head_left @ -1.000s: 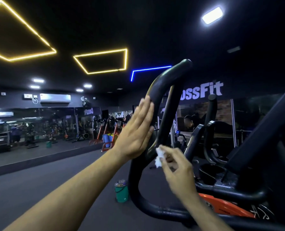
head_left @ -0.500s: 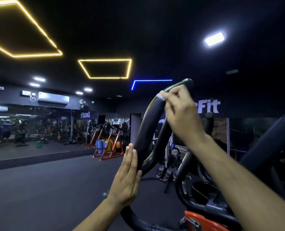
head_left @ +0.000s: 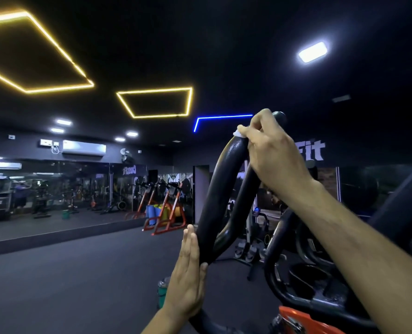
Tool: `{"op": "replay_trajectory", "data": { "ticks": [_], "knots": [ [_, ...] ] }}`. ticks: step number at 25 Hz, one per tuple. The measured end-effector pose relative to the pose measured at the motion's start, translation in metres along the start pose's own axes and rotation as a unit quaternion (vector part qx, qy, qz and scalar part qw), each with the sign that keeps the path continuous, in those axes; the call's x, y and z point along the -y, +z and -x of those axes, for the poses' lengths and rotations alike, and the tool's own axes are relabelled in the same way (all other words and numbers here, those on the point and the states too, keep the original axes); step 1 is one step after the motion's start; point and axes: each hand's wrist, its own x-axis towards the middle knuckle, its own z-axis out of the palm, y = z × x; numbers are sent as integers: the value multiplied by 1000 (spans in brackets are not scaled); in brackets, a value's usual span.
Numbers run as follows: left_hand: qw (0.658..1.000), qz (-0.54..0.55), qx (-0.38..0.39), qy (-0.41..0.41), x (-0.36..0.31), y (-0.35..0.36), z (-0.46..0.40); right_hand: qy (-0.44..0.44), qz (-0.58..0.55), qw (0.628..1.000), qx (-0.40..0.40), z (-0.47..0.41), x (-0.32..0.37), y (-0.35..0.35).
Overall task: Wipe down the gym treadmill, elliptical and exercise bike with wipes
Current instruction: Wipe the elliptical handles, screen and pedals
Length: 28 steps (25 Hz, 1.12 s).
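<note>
Open dark floor (head_left: 67,273) fills the lower left of the frame, left of the black handlebar loop (head_left: 220,189). A green bucket (head_left: 162,294) stands low centre, just beside the left hand (head_left: 188,280). Right of the loop, black frame tubes (head_left: 284,249) crowd together, leaving narrow gaps.

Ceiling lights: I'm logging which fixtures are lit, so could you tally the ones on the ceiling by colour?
Yellow square outlines: 2, the large one and the smaller one
Blue angled strip: 1
White panels and spots: 6, the bright panel and five small ones such as
Total: 9
</note>
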Motion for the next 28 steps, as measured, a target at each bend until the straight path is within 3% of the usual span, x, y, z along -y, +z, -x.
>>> {"op": "replay_trajectory", "data": {
  "ticks": [2,7,10,12,15,17,19,23,26,28],
  "knots": [
    [1000,-5,5,-2,0,1,0,-10,9,1000,-10,11,9,5],
    [1000,-17,16,-8,1,1,0,-185,35,981,56,83,45,31],
    [1000,-19,13,-5,0,0,1,-222,27,973,55,80,33,33],
    [1000,-21,11,1,3,1,1,-190,21,981,28,57,19,25],
    [999,-17,33,2,3,-1,2,-73,-33,997,-22,26,9,14],
    [998,-16,67,4,1,-12,2,-37,-84,994,-54,34,11,11],
    [992,-38,103,57,3,-38,-11,-6,-123,989,-83,62,17,9],
    [977,-74,113,164,-27,-100,-128,32,-144,984,-101,125,35,9],
    [936,-116,200,267,-72,-108,-233,13,-141,986,-85,129,44,23],
    [914,-117,271,279,-89,-91,-270,9,-134,987,-86,115,46,33]
  ]
}}
